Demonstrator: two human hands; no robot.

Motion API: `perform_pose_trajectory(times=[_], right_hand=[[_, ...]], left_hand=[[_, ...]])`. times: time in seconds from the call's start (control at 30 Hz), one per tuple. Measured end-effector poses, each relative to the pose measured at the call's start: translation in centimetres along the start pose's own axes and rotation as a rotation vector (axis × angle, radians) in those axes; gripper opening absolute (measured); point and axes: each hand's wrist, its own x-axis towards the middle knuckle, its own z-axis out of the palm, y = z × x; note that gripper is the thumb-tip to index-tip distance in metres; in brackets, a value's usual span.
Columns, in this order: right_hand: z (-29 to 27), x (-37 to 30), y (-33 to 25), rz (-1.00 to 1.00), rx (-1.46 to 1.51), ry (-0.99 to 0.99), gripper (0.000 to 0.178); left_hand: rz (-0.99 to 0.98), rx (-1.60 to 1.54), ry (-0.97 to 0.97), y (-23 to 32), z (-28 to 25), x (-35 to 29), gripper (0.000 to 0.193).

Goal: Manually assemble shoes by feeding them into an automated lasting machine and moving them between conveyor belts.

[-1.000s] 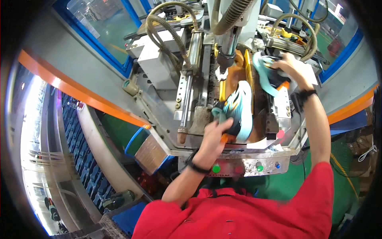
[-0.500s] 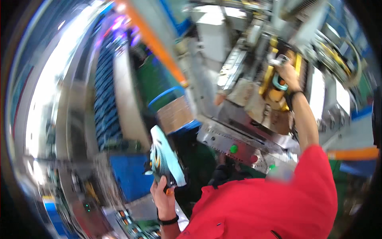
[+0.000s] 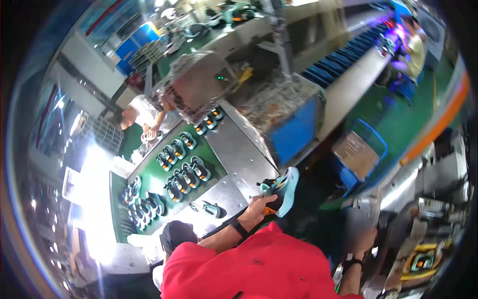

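My left hand (image 3: 255, 210) grips a sneaker (image 3: 286, 193) by its heel end, with thumb and fingers closed round it. The sneaker has a pale blue sole and a dark upper with orange at the heel, and it is tilted with the sole facing right. Off to the right, my right hand (image 3: 365, 240) hangs beside the machine; it is smeared, so its fingers do not show clearly. Another teal and black shoe (image 3: 423, 261) sits between yellow parts (image 3: 419, 275) of that machine.
Several sneakers (image 3: 186, 178) stand in rows on a green-topped conveyor (image 3: 214, 162) with metal plates (image 3: 244, 147). Across it works a person in white (image 3: 144, 112); another person (image 3: 414, 52) sits farther back. A blue-framed chair (image 3: 354, 155) and blue cabinet (image 3: 294, 138) stand ahead.
The view has swung left, bringing the conveyor of shoes into sight. My right hand has come away from the machine's yellow parts. My left hand still holds the sneaker.
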Motion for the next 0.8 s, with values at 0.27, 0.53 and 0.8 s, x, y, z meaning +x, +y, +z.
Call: perform_pose_trajectory(times=[0.27, 0.53, 0.8], right_hand=[[-7.5, 19.7, -16.8, -0.189, 0.248, 0.184, 0.017], [-10.6, 38.3, -66.2, -0.926, 0.409, -0.036, 0.019], [1.4, 61.4, -96.3, -1.240, 0.215, -0.375, 0.055]], left_hand=[[0.260, -0.166, 0.483, 5.9, -18.4, 11.8, 0.024], [0.620, 0.325, 0.942, 11.6, -34.7, 24.2, 0.053], [0.237, 0.634, 1.161, 16.6, -33.6, 29.6, 0.069]])
